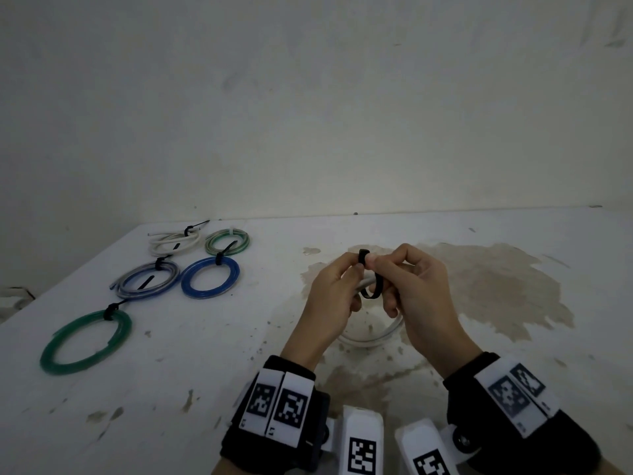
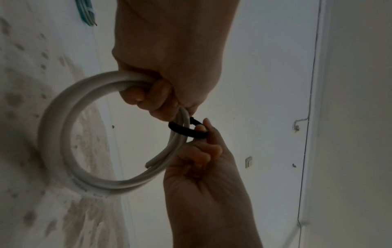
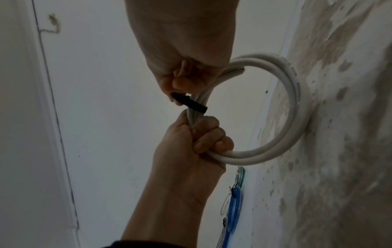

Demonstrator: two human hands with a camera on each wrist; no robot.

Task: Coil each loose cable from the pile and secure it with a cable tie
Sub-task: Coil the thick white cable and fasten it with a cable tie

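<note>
White cable [image 2: 63, 127], wound into a coil of a few turns, hangs between both hands above the stained table [image 1: 205, 371], its bottom arc just over or touching the top (the views do not settle which). The left hand [image 1: 330, 296] has its fingers [image 2: 148, 94] curled tight round the bundled strands at one side of the coil. The right hand [image 1: 416, 293] is closed too: its thumb and forefinger pinch a black tie [image 1: 371, 286] that loops round the strands just beside the left hand's grip, while its lower fingers [image 3: 191, 82] curl in against the coil. The tie's loop is slack, standing off the strands. One cut end [image 2: 149, 163] of the cable pokes free inside the ring. Far left on the table lie five tied coils: green [image 1: 85, 342], blue [image 1: 210, 277], grey [image 1: 147, 279], white [image 1: 174, 240] and pale green [image 1: 227, 242].
</note>
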